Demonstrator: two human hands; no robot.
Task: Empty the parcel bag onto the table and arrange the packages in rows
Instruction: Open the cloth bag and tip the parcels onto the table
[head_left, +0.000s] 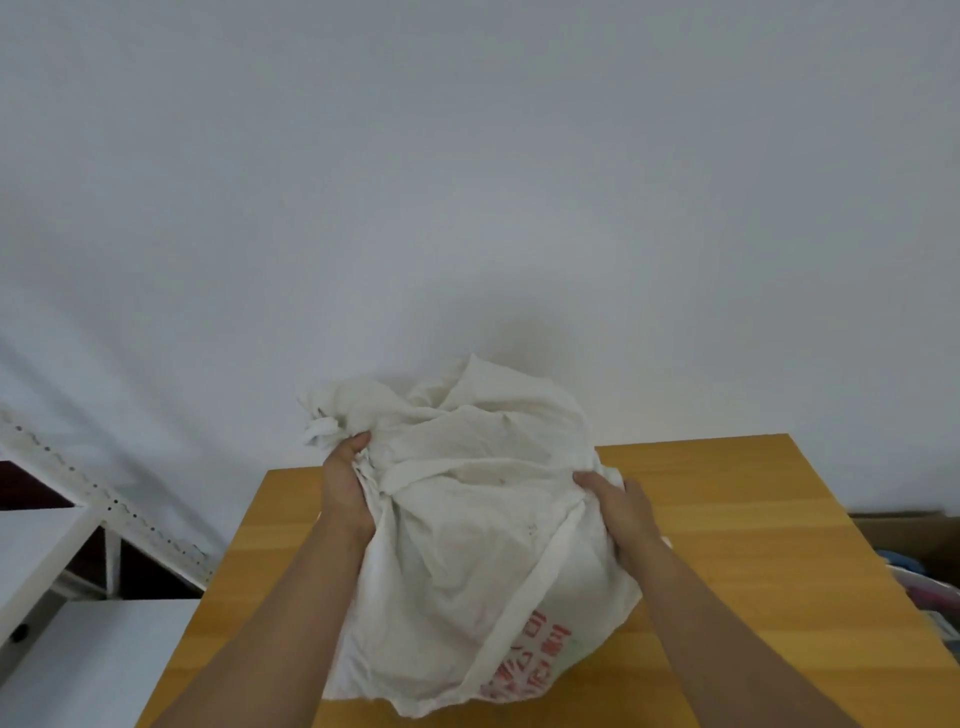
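Both hands hold a crumpled white cloth parcel bag (483, 525) over the yellow-brown wooden table (753, 545). Left hand (345, 486) grips the bag's left upper side, thumb curled over a bunched fold just below a frayed, knotted corner of fabric. Right hand (621, 512) grips the bag's right upper side, fingers curled into the cloth and pinching a gathered ridge.

The bag is bulky and rumpled, its off-white fabric full of deep creases, with a flat white strap running diagonally down its front. It stands tall, its upper folds rising against the pale wall (467, 182) behind the table, and its lower hem hangs near the table's near edge. Whether the bottom rests on the tabletop cannot be told. What is inside it is hidden.

Red printed characters show on the lower right of the bag, beside the strap. They are turned and blurred, so they cannot be read.

Left of the table stands a white metal shelving frame (104, 499) with rows of punched holes along its rails, and white shelf boards (36, 545) below. Right of the table, a brown cardboard box (914, 535) sits low, with blue and pink items just beside it, too blurred to name.
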